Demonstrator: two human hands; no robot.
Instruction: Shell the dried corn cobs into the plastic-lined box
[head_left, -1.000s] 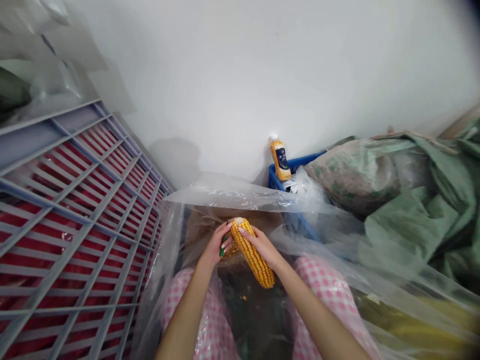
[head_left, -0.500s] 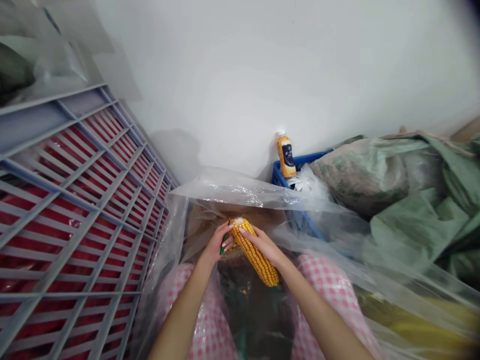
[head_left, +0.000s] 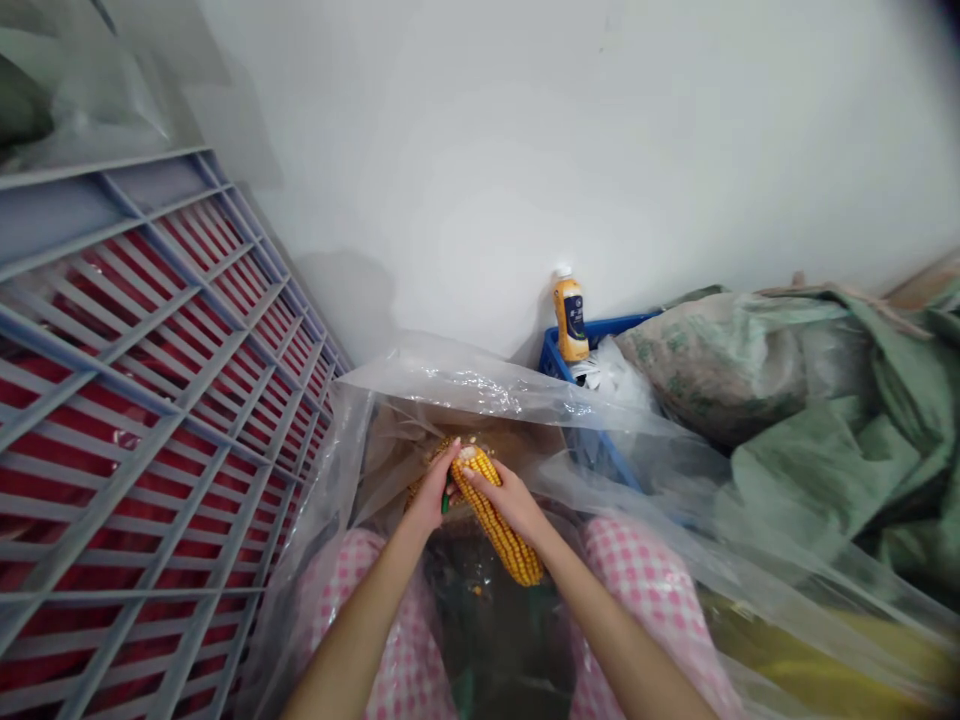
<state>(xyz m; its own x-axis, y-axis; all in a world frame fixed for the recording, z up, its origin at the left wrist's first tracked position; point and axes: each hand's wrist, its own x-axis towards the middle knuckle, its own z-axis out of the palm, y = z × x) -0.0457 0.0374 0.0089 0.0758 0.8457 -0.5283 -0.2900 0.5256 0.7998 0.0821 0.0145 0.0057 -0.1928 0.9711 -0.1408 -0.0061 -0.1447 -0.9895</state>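
Observation:
A yellow ear of corn [head_left: 501, 525] slants down to the right between my hands, over a clear plastic sheet [head_left: 480, 375]. My right hand [head_left: 514, 502] is closed around its upper part, thumb near the pale bare end. My left hand [head_left: 433, 498] is closed beside that end, fingers touching it. A small green handle [head_left: 446, 500] sticks out of my left hand; the rest of the tool is hidden. Behind the hands lie loose corn kernels [head_left: 420, 487], partly covered. One stray kernel [head_left: 478, 591] sits lower down between my knees.
A purple-grey slatted crate [head_left: 176, 415] with red contents stands close at left. To the right a blue basket [head_left: 615, 325] holds white plastic and a yellow bottle [head_left: 571, 318]. Green sacks [head_left: 825, 450] fill the far right. Cardboard [head_left: 525, 437] shows under the plastic, before a white wall [head_left: 480, 180].
The ear and both hands have shifted slightly left. My left fingers have moved up onto the ear's end, and more loose kernels show behind it. The view has shifted a little.

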